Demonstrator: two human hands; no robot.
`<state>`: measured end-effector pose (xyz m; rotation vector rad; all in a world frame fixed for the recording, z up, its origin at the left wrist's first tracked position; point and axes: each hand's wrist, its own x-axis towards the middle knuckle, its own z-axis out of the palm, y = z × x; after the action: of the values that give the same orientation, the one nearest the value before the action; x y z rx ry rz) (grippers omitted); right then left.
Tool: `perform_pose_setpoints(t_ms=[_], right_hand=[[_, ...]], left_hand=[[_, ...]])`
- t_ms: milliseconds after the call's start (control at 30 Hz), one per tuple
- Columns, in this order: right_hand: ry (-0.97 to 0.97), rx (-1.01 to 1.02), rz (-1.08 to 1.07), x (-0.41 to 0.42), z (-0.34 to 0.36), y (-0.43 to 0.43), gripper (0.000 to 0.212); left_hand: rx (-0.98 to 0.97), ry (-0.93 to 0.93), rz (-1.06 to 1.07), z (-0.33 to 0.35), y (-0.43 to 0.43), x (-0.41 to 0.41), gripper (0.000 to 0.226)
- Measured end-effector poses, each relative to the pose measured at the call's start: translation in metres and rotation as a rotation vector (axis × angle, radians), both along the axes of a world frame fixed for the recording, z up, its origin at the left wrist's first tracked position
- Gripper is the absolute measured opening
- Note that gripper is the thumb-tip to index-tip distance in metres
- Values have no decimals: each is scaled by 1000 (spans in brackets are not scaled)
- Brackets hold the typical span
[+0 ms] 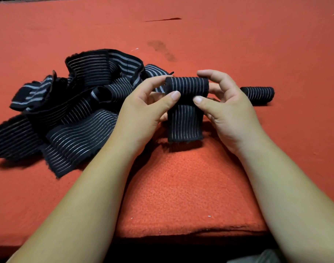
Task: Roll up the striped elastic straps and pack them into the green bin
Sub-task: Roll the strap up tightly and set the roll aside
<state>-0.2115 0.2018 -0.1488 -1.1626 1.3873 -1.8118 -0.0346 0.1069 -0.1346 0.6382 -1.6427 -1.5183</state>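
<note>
i have the strap [187, 86] up off the bench [181, 186], between my two hands. its rolled part lies crosswise, long axis running left to right, so one end faces my left hand [143, 111] and the other faces my right hand [230, 111]. both sets of fingers [171, 97] are pinching it: thumbs on the near face at the lower edge of the roll, the other fingers curled over the top and behind. neither hand is nearer than the other, they sit about level at either end.

the loose tail hangs straight down from the roll toward me, and its frayed end looks to be just brushing the bench. that is what the next move turns on, i think: the unrolled length lies below and on my side of the roll, at right angles to its axis, so the winding has to go down that way, with both thumbs feeding evenly or the edges will go crooked.

the pile [76, 103] of loose straps lies just left of my left hand. a finished roll [257, 94] lies on the bench behind my right hand, also crosswise. i cannot see the green bin.
</note>
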Motion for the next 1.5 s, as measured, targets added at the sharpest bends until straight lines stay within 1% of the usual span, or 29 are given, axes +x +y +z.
perform_pose_setpoints(t_ms=[67,200,267,400,533,633,833,933,1000,1133,1200,1367,1500], right_hand=[[-18,-3,-7,1,1,-1,47],[-61,25,-45,3,2,-3,31],[-68,12,-55,3,2,-2,28],[-68,-14,-17,2,2,-1,34],[-106,3,19,4,3,-2,34],[-133,34,-17,6,5,-2,29],[-139,-20,-42,2,4,-3,35],[-129,-17,-19,2,3,-3,40],[-128,-2,-16,3,3,-3,41],[-49,44,-46,5,3,-1,31],[-30,41,-56,5,3,0,29],[87,14,-94,4,4,0,38],[167,-2,-77,6,5,0,42]], left_hand=[[9,27,-16,2,0,1,35],[21,42,-42,2,0,2,37],[50,35,-38,2,0,1,37],[121,40,-2,1,2,-2,32],[82,56,26,1,-2,0,29],[73,59,15,3,-1,1,33],[133,48,9,0,-4,-2,44],[140,65,10,0,-5,-1,34],[129,76,15,0,-5,0,33],[106,77,14,1,-3,1,35],[97,63,10,2,-2,1,34],[69,19,40,4,0,1,23],[82,25,38,4,-1,0,26]])
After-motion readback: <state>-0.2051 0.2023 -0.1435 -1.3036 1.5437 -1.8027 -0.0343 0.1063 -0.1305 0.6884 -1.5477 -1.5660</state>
